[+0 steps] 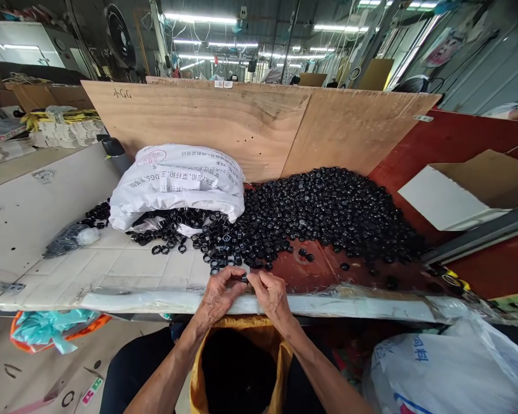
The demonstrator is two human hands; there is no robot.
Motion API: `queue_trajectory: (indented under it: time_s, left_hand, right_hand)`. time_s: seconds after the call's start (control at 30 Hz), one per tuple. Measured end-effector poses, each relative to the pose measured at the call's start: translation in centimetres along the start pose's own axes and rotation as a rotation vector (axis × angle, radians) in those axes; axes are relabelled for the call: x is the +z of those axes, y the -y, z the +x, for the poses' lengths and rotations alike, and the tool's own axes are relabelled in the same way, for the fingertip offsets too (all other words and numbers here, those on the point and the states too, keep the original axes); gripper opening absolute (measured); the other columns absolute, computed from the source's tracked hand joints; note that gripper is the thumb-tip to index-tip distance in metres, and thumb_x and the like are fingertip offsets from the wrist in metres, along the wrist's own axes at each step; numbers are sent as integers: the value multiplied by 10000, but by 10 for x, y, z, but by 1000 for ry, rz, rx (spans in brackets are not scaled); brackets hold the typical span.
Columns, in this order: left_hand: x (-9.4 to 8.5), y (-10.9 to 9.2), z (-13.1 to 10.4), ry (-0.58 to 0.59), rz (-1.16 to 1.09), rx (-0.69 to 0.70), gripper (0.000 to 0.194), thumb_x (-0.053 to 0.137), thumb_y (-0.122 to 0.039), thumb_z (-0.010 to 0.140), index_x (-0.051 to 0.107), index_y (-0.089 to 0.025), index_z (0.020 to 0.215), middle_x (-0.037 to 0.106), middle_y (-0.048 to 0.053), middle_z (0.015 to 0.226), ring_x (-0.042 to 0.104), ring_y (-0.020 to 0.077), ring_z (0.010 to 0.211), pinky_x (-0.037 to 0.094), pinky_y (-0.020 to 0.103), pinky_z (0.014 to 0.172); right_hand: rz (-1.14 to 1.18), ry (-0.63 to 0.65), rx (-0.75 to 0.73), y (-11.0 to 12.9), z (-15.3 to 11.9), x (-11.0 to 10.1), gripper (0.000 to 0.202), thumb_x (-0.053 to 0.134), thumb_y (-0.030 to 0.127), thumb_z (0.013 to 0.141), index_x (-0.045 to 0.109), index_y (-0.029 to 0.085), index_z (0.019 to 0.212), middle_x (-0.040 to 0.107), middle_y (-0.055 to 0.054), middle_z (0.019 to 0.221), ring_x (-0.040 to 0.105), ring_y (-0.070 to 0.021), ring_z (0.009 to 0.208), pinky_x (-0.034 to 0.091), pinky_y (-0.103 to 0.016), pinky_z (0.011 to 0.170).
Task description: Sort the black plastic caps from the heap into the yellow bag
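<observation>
My left hand [221, 292] and my right hand [268, 290] meet over the front edge of the bench. A small black ring-shaped part [244, 278] is pinched between them, with the fingertips of both hands closed on it. Just beyond my fingers lie loose black rings [224, 247], spilling from under a white printed sack [181, 178]. To the right rises a large heap of small black round caps [323, 207]. Below my wrists, between my legs, an open yellow bag [197, 368] shows a dark inside.
A plywood board [207, 115] closes off the back of the bench. An open carton [444, 195] sits at right, above a metal bar [483, 233]. A white plastic bag [453, 362] stands low right; an orange-rimmed basket [17, 339] is low left.
</observation>
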State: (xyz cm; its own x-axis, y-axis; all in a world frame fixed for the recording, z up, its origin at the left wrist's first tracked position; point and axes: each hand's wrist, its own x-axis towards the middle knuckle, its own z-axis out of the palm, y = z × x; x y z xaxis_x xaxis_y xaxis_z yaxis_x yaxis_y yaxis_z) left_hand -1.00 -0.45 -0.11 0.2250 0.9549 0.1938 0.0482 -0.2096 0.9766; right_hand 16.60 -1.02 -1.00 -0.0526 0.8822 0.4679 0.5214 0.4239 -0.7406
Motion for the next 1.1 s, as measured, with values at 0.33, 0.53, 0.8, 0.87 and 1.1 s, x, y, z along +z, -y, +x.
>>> queue_trajectory:
  time_s: [0.33, 0.53, 0.8, 0.87, 1.1]
  left_hand:
    - [1, -2, 0, -37, -116, -74, 238, 752, -306, 874, 723, -193, 1082, 742, 49, 1034, 713, 176, 893, 569, 297, 858]
    - [0, 1, 0, -29, -122, -81, 251, 758, -294, 880, 714, -198, 1108, 737, 38, 1035, 703, 167, 892, 556, 290, 859]
    - [4, -14, -13, -51, -161, -137, 263, 782, -327, 828, 729, -188, 1045, 762, 40, 968, 702, 181, 850, 564, 288, 792]
    - [8, -15, -24, -56, -197, -149, 264, 786, -329, 831, 730, -190, 1048, 768, 39, 961, 711, 178, 842, 573, 281, 789]
    - [20, -14, -57, -63, -225, -151, 250, 740, -328, 921, 695, -204, 1134, 790, 37, 1016, 763, 196, 927, 612, 302, 886]
  right_hand:
    - [69, 39, 16, 14, -2, -9, 219, 596, 412, 978, 643, 223, 878, 582, 7, 686, 542, -168, 653, 455, -290, 667]
    - [98, 25, 21, 13, -1, -10, 176, 620, 380, 958, 683, 218, 986, 664, -23, 817, 588, -178, 705, 485, -301, 705]
    - [176, 36, -7, 16, -11, -13, 140, 573, 297, 971, 686, 215, 984, 682, -35, 871, 635, -180, 752, 510, -286, 714]
    - [184, 54, 0, 20, -19, -15, 179, 523, 264, 985, 664, 215, 886, 646, -28, 813, 614, -172, 722, 500, -277, 687]
    - [332, 83, 95, 40, -43, -21, 134, 589, 242, 949, 692, 217, 1032, 659, -44, 959, 651, -167, 804, 534, -243, 693]
